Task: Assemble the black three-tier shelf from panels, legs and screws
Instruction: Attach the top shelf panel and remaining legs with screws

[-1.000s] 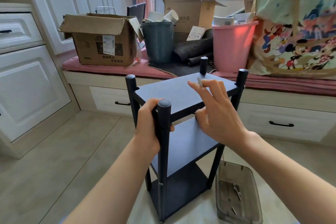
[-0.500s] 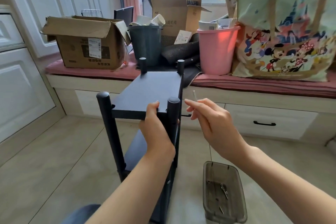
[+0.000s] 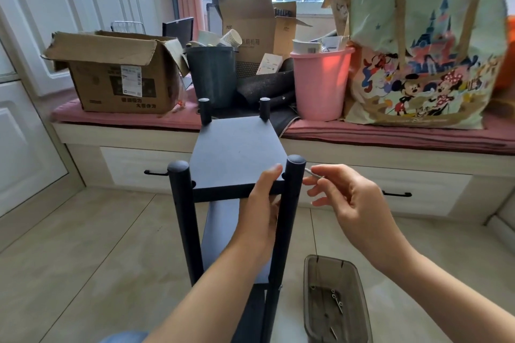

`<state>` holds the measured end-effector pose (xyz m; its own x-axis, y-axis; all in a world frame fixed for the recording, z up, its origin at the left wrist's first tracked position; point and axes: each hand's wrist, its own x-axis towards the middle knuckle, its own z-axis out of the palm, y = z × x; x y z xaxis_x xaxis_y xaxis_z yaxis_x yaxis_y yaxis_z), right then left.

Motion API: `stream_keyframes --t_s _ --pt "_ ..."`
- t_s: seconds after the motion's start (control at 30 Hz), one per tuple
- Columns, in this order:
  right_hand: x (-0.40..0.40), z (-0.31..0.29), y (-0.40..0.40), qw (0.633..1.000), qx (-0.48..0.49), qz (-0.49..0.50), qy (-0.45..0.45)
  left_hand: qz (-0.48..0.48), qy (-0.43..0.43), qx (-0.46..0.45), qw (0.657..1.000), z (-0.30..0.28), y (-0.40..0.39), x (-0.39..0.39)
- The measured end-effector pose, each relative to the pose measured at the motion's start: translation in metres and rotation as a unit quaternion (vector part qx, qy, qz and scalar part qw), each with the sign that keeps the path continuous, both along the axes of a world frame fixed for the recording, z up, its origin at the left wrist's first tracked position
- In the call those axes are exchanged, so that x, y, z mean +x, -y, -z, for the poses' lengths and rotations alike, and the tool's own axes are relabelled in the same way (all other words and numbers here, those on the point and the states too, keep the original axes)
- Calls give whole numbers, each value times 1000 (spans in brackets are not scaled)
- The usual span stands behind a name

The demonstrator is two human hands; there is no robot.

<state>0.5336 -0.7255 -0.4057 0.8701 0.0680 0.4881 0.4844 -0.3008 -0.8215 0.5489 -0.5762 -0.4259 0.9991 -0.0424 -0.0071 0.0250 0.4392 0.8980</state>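
The black three-tier shelf [image 3: 237,147] stands upright on the tiled floor in front of me, its four round legs rising past the top panel. My left hand [image 3: 262,209] grips the top panel's near edge beside the near right leg [image 3: 294,189], thumb on top. My right hand [image 3: 354,203] pinches a thin silver screw [image 3: 313,172] whose tip points at that leg just below its cap. The middle and bottom panels show beneath, partly hidden by my left arm.
A smoky clear plastic tray [image 3: 334,298] with several screws lies on the floor at the lower right. Behind the shelf runs a window bench with drawers, carrying a cardboard box [image 3: 117,75], a dark bin [image 3: 213,75], a pink bucket [image 3: 320,83] and a cartoon tote bag [image 3: 423,58].
The shelf has been turned so its short end faces me. My left hand shifted from the leg to the panel edge, and my right hand brought the screw to the near right leg.
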Motion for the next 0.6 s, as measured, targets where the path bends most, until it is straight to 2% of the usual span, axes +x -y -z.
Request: stream_keyframes --t_s 0.23,0.43,0.6 --pt "-15 -9 0 1000 -16 23 9 -3 28 44 999 -1 -11 0" --pt "-26 -9 0 999 -14 21 45 2 23 20 1000 -2 -15 -3" --pt "-26 -7 3 1000 -8 4 22 29 38 10 999 -1 -15 -2"
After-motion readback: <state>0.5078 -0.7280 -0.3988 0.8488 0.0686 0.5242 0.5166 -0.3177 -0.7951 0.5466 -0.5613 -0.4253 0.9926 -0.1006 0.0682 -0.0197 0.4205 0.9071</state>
